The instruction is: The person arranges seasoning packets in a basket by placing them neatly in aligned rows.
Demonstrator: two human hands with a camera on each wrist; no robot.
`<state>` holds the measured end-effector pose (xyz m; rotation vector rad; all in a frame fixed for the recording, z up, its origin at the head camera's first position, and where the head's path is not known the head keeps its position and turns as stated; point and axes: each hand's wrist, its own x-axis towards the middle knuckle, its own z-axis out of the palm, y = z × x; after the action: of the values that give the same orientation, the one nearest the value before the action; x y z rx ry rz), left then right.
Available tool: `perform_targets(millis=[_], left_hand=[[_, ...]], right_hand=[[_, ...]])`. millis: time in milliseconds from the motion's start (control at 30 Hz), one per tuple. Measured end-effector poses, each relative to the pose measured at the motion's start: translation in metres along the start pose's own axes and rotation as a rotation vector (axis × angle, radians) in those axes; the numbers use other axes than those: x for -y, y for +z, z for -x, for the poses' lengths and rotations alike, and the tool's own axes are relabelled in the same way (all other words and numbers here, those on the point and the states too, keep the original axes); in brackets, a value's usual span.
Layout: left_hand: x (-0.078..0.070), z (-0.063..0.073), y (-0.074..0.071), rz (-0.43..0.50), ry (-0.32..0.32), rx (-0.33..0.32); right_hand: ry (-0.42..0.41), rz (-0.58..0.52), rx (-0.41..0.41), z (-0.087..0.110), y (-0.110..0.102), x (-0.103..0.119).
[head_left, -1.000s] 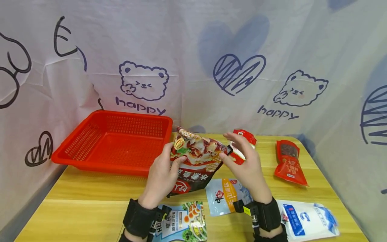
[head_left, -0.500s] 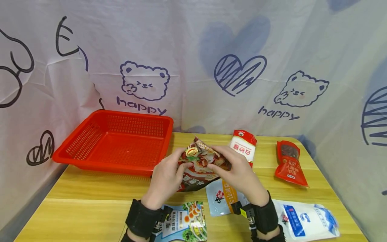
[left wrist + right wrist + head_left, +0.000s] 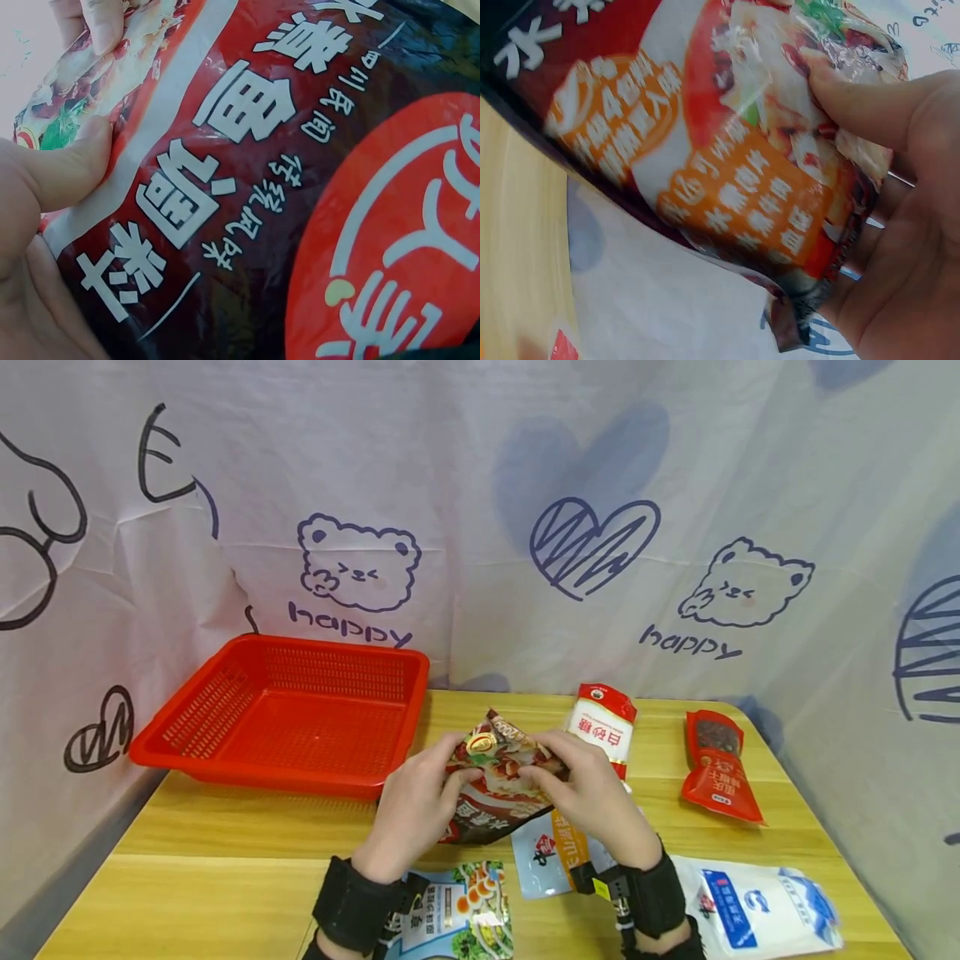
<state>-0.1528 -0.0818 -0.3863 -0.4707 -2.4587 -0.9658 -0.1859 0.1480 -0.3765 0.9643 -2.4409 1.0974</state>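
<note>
Both hands hold a dark red bag of boiled-fish seasoning (image 3: 495,797) above the table, its printed front facing up. My left hand (image 3: 412,810) grips its left side, thumb on the front, fingers behind; in the left wrist view that thumb (image 3: 75,165) presses beside the large white lettering. On the other side my right hand (image 3: 600,793) holds the edge the same way, its thumb (image 3: 870,105) on the food picture. Between the hands the bag's top bulges to a peak. Beneath the hands lie a light blue-and-orange salt packet (image 3: 536,860) and a salad dressing pouch (image 3: 468,910).
A red plastic basket (image 3: 307,727) stands at the back left with nothing in it. At the back is a red-and-white sugar bag (image 3: 602,727), and to the right a red bag of dried spice (image 3: 720,768). A white-and-blue bag (image 3: 765,906) lies front right.
My right hand, spread with its thumb at the bag's edge a second ago, has closed in and grips it. The bag has bunched up between the hands and tipped flatter.
</note>
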Motion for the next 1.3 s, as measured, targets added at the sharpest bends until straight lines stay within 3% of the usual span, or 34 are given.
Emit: perform_targets(millis=[233, 600, 900, 1067, 1300], left_hand=[[-0.002, -0.001, -0.002, 0.038, -0.093, 0.012], [0.003, -0.002, -0.011, 0.064, -0.104, -0.014], [0.011, -0.003, -0.022, 0.071, -0.106, -0.063], [0.014, -0.004, -0.026, 0.130, -0.126, -0.108], [0.013, -0.004, -0.027, 0.289, -0.128, -0.161]], right_hand=[[-0.037, -0.054, -0.066, -0.001, 0.005, -0.003], [-0.030, -0.173, -0.212, 0.000, 0.002, -0.012], [0.056, -0.290, -0.287, 0.001, -0.001, -0.018], [0.075, -0.352, -0.311, 0.001, -0.002, -0.019], [0.134, -0.392, -0.338, 0.001, -0.001, -0.020]])
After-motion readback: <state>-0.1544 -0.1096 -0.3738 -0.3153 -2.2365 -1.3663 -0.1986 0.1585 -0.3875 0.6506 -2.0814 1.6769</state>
